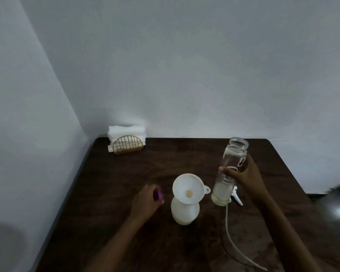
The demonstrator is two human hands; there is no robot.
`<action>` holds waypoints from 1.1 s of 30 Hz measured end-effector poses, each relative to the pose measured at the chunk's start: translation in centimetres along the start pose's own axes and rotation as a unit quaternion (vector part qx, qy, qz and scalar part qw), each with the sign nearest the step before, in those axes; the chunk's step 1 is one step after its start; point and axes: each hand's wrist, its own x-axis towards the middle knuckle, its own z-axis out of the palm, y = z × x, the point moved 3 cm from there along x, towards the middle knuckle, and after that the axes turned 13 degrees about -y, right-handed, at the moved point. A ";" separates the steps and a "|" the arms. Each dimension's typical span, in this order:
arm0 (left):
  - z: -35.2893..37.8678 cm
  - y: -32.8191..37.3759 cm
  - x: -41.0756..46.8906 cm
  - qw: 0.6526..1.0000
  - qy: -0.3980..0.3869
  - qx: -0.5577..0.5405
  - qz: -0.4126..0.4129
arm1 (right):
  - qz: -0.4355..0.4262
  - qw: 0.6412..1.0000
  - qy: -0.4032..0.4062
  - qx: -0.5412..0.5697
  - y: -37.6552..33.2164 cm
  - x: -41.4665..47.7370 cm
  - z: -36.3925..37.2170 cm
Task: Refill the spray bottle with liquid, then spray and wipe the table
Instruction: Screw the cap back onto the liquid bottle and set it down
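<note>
While the right hand [241, 174] is curling round the middle of a clear bottle [232, 165], thumb across the near side and fingers behind, the left hand [145, 202] is sitting low just left of the white spray bottle [185, 212], its fingers closing on a small purple object [158, 194]. Both forearms are reaching in from the lower edge of the view, which is cutting them off.

The clear bottle is leaning slightly off upright, its mouth uncapped, with a shallow layer of pale liquid lying in its base. The spray bottle is standing on the worktop [185, 158] between the two hands, carrying a white funnel [187, 188] in its neck.

Fingers and blur are masking the purple object, so its kind is not readable. Whether the clear bottle's base is touching the wood cannot be told. That base is half covering the trigger head [237, 198], whose dip tube [229, 234] is trailing towards the near right. The funnel is hiding the spray bottle's neck.

Walls are closing the worktop's left and far sides, and a wire napkin holder [128, 146] full of white napkins [127, 131] is occupying the far left corner. A broad stretch of dark wood is lying between it and the funnel. The right edge is opening onto the floor [338, 210].
</note>
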 end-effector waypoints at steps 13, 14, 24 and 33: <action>-11.2 22.1 -1.2 0.874 0.019 -0.338 0.348 | -0.041 0.997 0.002 -0.062 -2.2 0.8 1.4; -10.7 22.2 -0.9 0.871 0.017 -0.348 0.346 | -0.044 0.997 0.005 -0.059 -2.3 0.9 1.4; -7.5 21.6 0.0 0.883 -0.011 -0.313 0.349 | -0.072 0.994 0.010 -0.086 -3.5 1.5 2.0; -8.0 21.0 0.3 0.900 -0.003 -0.218 0.376 | -0.079 0.991 0.007 -0.107 -4.1 1.9 2.4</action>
